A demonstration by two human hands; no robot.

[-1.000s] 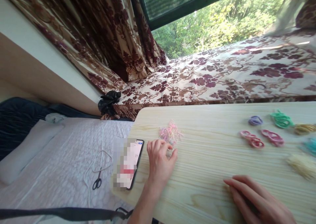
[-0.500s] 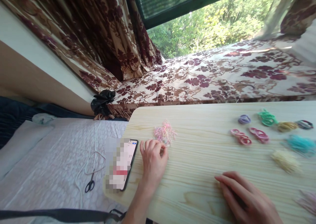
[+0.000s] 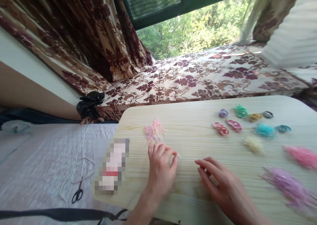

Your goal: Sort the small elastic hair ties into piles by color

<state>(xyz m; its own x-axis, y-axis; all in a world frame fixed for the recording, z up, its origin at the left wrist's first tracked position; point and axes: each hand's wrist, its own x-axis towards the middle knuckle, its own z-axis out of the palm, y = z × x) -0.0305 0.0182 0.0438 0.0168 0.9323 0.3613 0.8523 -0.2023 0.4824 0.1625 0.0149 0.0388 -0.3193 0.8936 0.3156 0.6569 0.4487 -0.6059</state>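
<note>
My left hand (image 3: 162, 160) is over the middle of the pale wooden table (image 3: 185, 119), thumb and forefinger pinched on a tiny whitish strand (image 3: 179, 155) whose tip sticks out to the right. Just beyond it lies a loose heap of pink and pastel strands (image 3: 155, 130). My right hand (image 3: 220, 180) hovers to the right, fingertips bent close together and pointing at the left hand; anything between them is too small to make out. A gap separates the two hands.
Colored bands (image 3: 241, 111) in small groups, a cream bundle (image 3: 253, 144), a turquoise bundle (image 3: 264, 131), a pink bundle (image 3: 302, 156) and a lilac bundle (image 3: 288, 185) lie right. A blurred-out phone (image 3: 112, 167) sits left; scissors (image 3: 77, 196) rest on the bed.
My left hand has moved right, away from the pastel heap, with a small strand in its pinch. My right hand is nearer to it. The view has turned right, showing more bundles.
</note>
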